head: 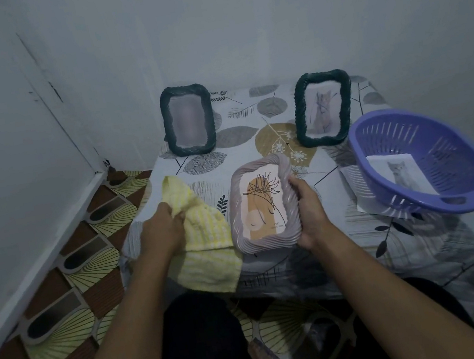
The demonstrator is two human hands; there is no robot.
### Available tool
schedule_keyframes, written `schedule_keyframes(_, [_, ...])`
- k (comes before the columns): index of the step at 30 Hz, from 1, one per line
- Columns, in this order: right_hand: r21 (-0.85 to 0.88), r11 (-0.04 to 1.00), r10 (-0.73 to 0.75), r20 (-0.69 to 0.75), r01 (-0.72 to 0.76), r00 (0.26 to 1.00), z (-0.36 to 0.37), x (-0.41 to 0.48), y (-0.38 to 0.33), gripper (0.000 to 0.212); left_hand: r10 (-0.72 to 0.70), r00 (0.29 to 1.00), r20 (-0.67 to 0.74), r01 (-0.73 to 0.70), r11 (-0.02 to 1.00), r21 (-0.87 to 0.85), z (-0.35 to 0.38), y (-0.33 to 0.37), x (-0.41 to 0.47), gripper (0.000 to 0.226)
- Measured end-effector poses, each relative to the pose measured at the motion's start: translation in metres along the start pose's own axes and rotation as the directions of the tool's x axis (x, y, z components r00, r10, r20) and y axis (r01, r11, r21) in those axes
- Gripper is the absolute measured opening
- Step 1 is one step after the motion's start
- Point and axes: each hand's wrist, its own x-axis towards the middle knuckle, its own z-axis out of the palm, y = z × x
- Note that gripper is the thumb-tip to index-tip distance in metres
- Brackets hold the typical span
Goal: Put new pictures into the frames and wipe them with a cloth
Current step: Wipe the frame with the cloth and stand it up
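A pale ribbed frame [242, 197] with a line-drawn flower picture is tilted above the near middle of the low table. My right hand [308, 209] grips its right edge. My left hand [161, 229] clutches a yellow striped cloth [206, 247] just left of that frame, and the cloth hangs down over the table's front edge. Two dark twisted-rim frames stand upright at the back: the left frame [188, 120] shows a blurred picture, the right frame [324, 108] shows a cat picture.
A purple plastic basket [436, 177] sits tilted at the right with a cat picture [401, 173] in it and paper under it. The leaf-patterned tablecloth [256, 132] covers the table. White walls close in behind and on the left. The patterned floor [74, 284] surrounds the table.
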Motion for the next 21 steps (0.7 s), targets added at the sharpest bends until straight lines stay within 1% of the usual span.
schedule_keyframes(3, [0.011,1.0,-0.01,0.006,0.01,1.0,0.001,0.0,0.0,0.053,0.051,0.999,0.01,-0.049,0.987,-0.152,0.001,0.006,0.0,0.021])
schedule_keyframes(5, [0.018,1.0,-0.009,0.011,0.009,1.0,0.001,0.0,0.0,0.055,0.003,1.0,-0.005,-0.004,0.969,-0.246,-0.001,0.01,0.0,0.029])
schedule_keyframes(7, [0.025,1.0,-0.006,0.006,0.006,1.0,0.0,0.001,-0.001,0.055,-0.071,0.994,-0.083,0.041,0.948,-0.316,-0.004,0.016,0.0,0.044])
schedule_keyframes(8, [0.024,1.0,-0.012,0.0,0.012,1.0,-0.001,0.001,-0.002,0.055,-0.094,0.988,-0.121,0.049,0.942,-0.331,-0.006,0.02,0.0,0.046])
schedule_keyframes(9, [0.024,1.0,-0.018,-0.001,0.018,1.0,-0.002,0.001,-0.003,0.056,-0.105,0.985,-0.139,0.051,0.938,-0.344,-0.008,0.024,0.0,0.043])
schedule_keyframes(10, [0.028,0.999,-0.022,0.004,0.021,1.0,-0.003,0.002,-0.005,0.057,-0.117,0.984,-0.131,0.062,0.928,-0.368,-0.011,0.028,0.001,0.037])
schedule_keyframes(12, [0.033,0.999,-0.027,0.012,0.027,1.0,-0.005,0.001,-0.007,0.06,-0.122,0.992,-0.042,0.089,0.882,-0.463,-0.013,0.035,0.004,0.025])
schedule_keyframes(13, [0.036,0.999,-0.03,0.02,0.029,0.999,-0.005,-0.001,-0.008,0.06,-0.109,0.994,0.01,0.099,0.863,-0.495,-0.014,0.04,0.004,0.025])
schedule_keyframes(15, [0.046,0.999,-0.032,0.046,0.029,0.998,-0.005,-0.002,-0.009,0.062,-0.074,0.996,0.053,0.091,0.827,-0.555,-0.018,0.052,0.002,0.025])
schedule_keyframes(16, [0.051,0.998,-0.037,0.059,0.034,0.998,-0.005,-0.003,-0.009,0.063,-0.052,0.996,0.07,0.084,0.783,-0.616,-0.02,0.059,0.0,0.026])
schedule_keyframes(17, [0.055,0.997,-0.049,0.069,0.045,0.996,-0.004,-0.004,-0.008,0.064,-0.017,0.995,0.102,0.084,0.71,-0.699,-0.022,0.067,-0.002,0.026])
schedule_keyframes(18, [0.06,0.997,-0.062,0.08,0.057,0.995,-0.003,-0.004,-0.007,0.066,0.035,0.989,0.147,0.094,0.617,-0.781,-0.025,0.075,-0.006,0.025])
schedule_keyframes(19, [0.065,0.995,-0.075,0.091,0.07,0.993,-0.001,-0.003,-0.006,0.068,0.104,0.975,0.194,0.112,0.524,-0.844,-0.027,0.084,-0.013,0.023])
schedule_keyframes(20, [0.076,0.994,-0.084,0.1,0.077,0.991,0.0,-0.003,-0.005,0.069,0.184,0.956,0.229,0.124,0.456,-0.881,-0.028,0.092,-0.021,0.023])
schedule_keyframes(21, [0.095,0.992,-0.092,0.109,0.082,0.99,0.003,-0.004,-0.003,0.069,0.262,0.933,0.248,0.118,0.429,-0.896,-0.027,0.1,-0.027,0.025])
